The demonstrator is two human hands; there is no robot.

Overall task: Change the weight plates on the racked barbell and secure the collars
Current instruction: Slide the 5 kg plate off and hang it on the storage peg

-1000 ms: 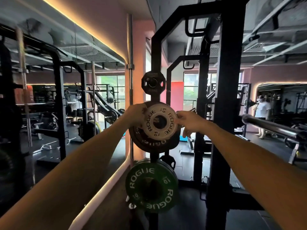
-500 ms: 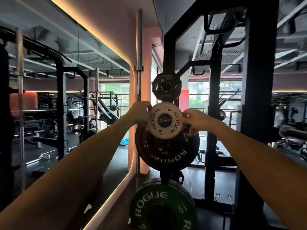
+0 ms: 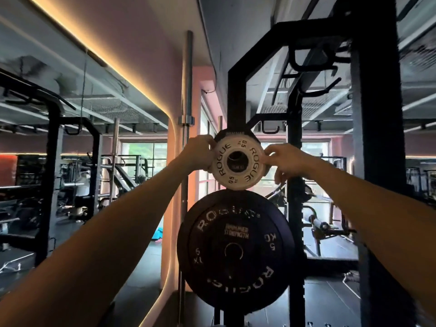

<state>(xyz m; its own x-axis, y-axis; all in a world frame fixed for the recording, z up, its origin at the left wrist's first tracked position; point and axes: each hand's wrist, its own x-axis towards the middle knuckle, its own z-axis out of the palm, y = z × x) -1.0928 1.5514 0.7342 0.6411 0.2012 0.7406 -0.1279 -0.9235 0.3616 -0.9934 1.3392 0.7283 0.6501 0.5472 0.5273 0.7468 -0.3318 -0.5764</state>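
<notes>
A small white weight plate (image 3: 238,161), printed ROGUE and 0.5 KG, is being held up at arm's length in front of a black rack upright (image 3: 236,95). It is sitting just in front of a small dark plate (image 3: 233,134) stored high on that upright, hiding most of it. The left hand (image 3: 195,153) is gripping the white plate's left edge with curled fingers, and the right hand (image 3: 286,161) is pinching its right edge. Directly below, nearly touching its lower rim, a large black plate (image 3: 236,249) marked ROGUE and 5 KG is hanging on the same upright. A steel barbell (image 3: 187,95) is standing upright to the left, beside a pink wall (image 3: 153,55).
</notes>
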